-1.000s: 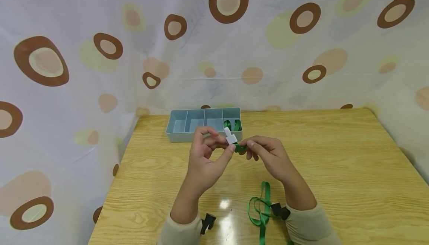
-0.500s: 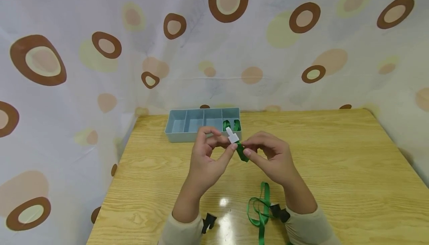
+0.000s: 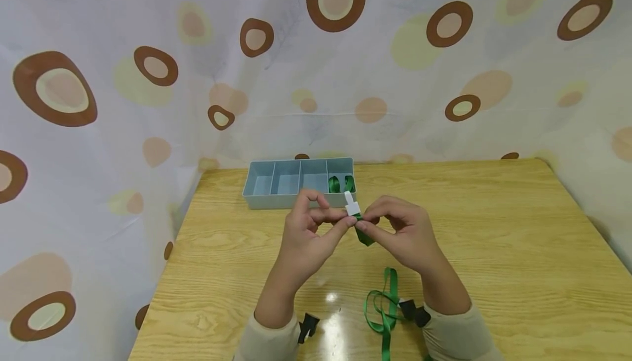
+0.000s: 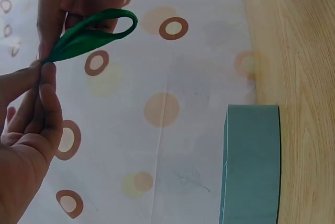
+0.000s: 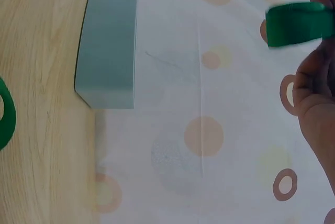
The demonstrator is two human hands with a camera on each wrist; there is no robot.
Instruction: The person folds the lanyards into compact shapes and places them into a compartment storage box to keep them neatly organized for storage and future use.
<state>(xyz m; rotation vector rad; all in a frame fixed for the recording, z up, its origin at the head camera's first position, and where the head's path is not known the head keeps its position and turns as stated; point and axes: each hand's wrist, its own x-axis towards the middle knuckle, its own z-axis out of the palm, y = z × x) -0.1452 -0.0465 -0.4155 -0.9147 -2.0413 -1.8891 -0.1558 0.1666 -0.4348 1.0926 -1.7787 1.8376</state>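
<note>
Your left hand point(image 3: 307, 236) and right hand point(image 3: 406, 236) pinch a glossy green ribbon loop point(image 3: 365, 237), slanting rightward toward you; a pale-blue divided tray point(image 3: 270, 202) holds green ribbon coils point(image 3: 334, 185) rightmost.

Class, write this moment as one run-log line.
left hand: pinches green loop | right hand: likewise | white piece: where hands meet | tray: green coils, rightmost compartment | table: loose green ribbon

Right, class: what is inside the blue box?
Green ribbon lies looped in the rightmost compartment. The front wall of the box hides the floor just behind it; anything there is unseen.
</note>
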